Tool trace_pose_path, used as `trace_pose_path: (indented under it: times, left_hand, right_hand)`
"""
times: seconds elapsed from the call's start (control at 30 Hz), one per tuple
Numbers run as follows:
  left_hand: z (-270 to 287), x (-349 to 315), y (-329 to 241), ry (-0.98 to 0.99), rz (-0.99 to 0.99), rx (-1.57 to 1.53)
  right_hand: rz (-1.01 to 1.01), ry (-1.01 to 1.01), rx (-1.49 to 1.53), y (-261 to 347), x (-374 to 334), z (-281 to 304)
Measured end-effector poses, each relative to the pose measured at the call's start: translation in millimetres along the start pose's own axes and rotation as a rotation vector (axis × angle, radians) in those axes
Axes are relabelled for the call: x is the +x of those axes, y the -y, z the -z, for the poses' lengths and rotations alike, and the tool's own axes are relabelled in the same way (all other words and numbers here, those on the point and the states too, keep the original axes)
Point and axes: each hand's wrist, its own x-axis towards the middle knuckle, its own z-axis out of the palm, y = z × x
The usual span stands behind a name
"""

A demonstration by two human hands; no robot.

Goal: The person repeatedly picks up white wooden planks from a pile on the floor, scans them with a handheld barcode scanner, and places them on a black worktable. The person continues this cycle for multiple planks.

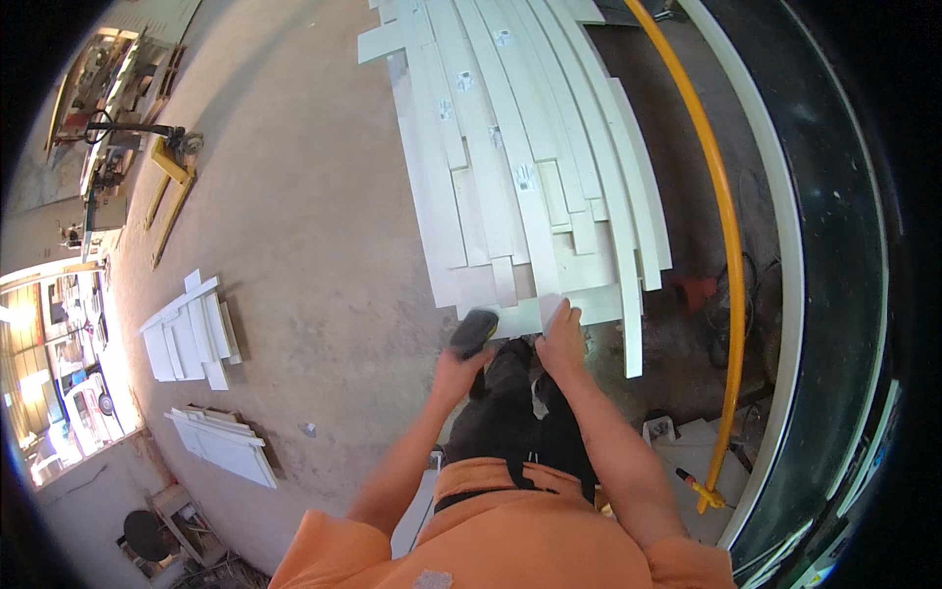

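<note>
The left hand (459,371) is closed around a dark tool (475,332); it is blurred, so I cannot tell which kind it is. The right hand (560,346) has its fingers bent over the near end of a white board (541,263), and seems to pinch it with almost no gap. This board lies in the pile (438,245) of long white boards in front of the person, at the end nearest to the body.

The step in hand, as I judge it, is handling the end of this board, with the tool ready just beside. The next move would call for a firm pinch of the right hand and for keeping the tool away from these fingers.

The boards lie lengthwise, overlapping, with uneven ends; some carry labels (524,178). What bears the pile I cannot see. Around it is a bare, stained floor (294,196). On the left, two small stacks of white pieces lie there, one (191,339) farther than the other (224,444); beyond is a yellow pallet truck (173,162) and a bright doorway (74,368). On the right stand a yellow pole (728,226) and a big dark panel (839,285).
</note>
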Motion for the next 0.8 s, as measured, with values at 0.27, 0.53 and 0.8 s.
trace_pose_path:
  times: [0.27,0.53,0.8]
  left_hand:
    - [-33.5,152.3,-50.0,0.038,-0.081,0.012]
    - [-11.1,201.1,-41.8,0.202,-0.031,0.14]
    - [-6.5,186.1,-37.1,0.207,-0.005,0.263]
  right_hand:
    - [-0.026,0.025,-0.101,-19.8,-3.3,-19.1]
    - [-0.039,0.154,-0.135,-5.8,3.0,-24.6]
    - [-0.059,0.32,-0.225,4.9,12.6,-9.1]
